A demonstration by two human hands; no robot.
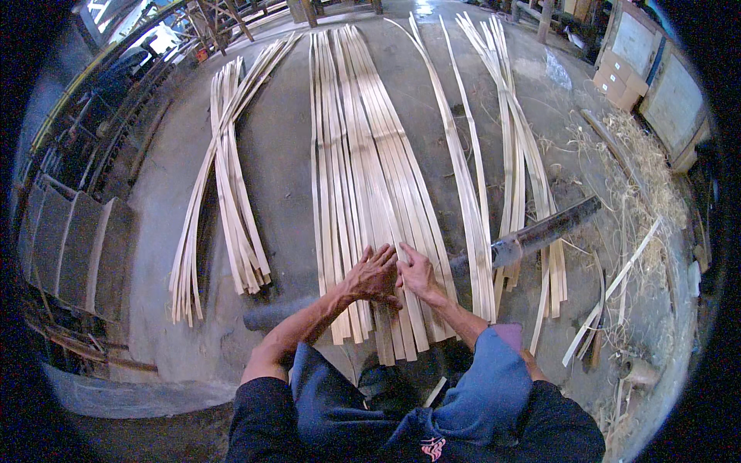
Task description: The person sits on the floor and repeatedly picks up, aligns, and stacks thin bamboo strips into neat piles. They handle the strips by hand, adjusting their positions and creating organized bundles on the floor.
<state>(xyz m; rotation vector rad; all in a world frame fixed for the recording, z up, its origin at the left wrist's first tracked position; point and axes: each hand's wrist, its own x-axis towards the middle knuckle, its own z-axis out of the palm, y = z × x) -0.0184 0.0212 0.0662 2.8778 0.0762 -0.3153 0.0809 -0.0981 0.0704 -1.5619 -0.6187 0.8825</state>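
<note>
Wooden strips (363, 174) lie side by side in a long row mid-floor, their near portion passing over a dark pipe (548, 230). Left hand (373, 276) rests spread across the row. Right hand (419, 275), just beside it, has its fingers partly curled at one strip; whether it pinches that strip cannot be told. Judged good practice: press flat and lightly, work strips singly, keep edges parallel and uncrossed.

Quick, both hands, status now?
Left hand: open, fingers extended, palm down over the middle spread of pale strips.
Right hand: partly curled, index finger extended at the strips; cannot tell if it grips one.
</note>
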